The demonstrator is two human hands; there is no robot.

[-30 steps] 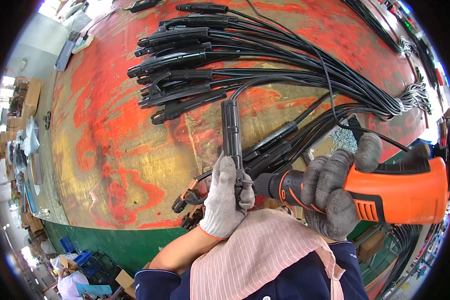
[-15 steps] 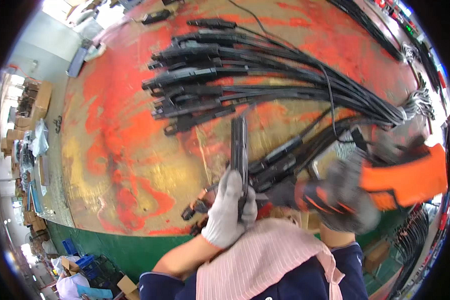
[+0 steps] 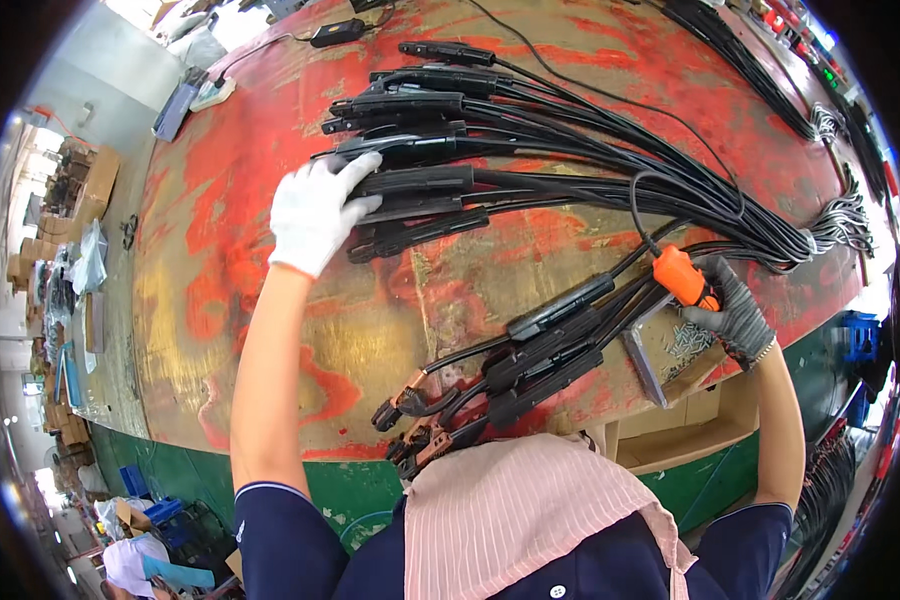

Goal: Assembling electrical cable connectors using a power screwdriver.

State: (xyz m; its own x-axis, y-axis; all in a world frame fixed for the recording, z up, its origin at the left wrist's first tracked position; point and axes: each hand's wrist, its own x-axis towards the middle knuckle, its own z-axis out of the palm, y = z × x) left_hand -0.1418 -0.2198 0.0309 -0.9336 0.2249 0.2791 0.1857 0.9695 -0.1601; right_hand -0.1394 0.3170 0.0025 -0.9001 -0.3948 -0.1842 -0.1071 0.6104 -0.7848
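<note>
My left hand (image 3: 315,215), in a white glove, reaches over the left ends of a row of black cable-end handles (image 3: 410,182). Its thumb and forefinger close round the end of one handle, which stays in the row; the other fingers are partly hidden. To the right, my right hand (image 3: 735,310), in a dark grey glove, holds an orange corded electric screwdriver (image 3: 682,277) beside a tray of small screws (image 3: 688,342). The screwdriver's tip is hidden. Between my hands lies a second group of black handles (image 3: 560,345) with copper-coloured jaws (image 3: 418,440).
Long black cables (image 3: 620,145) run right to tied silver-grey ends (image 3: 840,228). A thin cord (image 3: 715,155) crosses them. An open wooden drawer-like box (image 3: 685,435) sits at the near edge of the worn red table (image 3: 270,320). Another cable bundle (image 3: 740,65) lies far right.
My left hand has moved from in front of my body, where it held a black handle upright, to the row at far left. The screwdriver has moved away to the right, over the screw tray.
</note>
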